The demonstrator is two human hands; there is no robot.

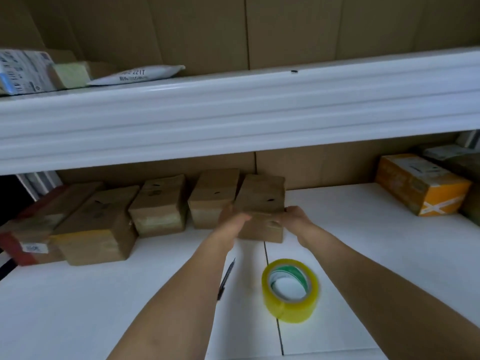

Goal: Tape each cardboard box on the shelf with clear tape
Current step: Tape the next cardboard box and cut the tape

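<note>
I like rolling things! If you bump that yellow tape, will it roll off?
Probably not while the tape roll lies on its flat side on the shelf; it would likely just slide. Stood on edge, its round shape should roll. It looks stiff and fairly light.

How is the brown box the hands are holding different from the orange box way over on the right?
The brown box is plain cardboard, while the orange box is bright orange with white markings. The brown box is held on both sides, by the left hand and the right hand; nobody touches the orange box. The brown box stands at the end of a row of similar boxes; the orange box sits far right. Both rest on the same white shelf.
</note>
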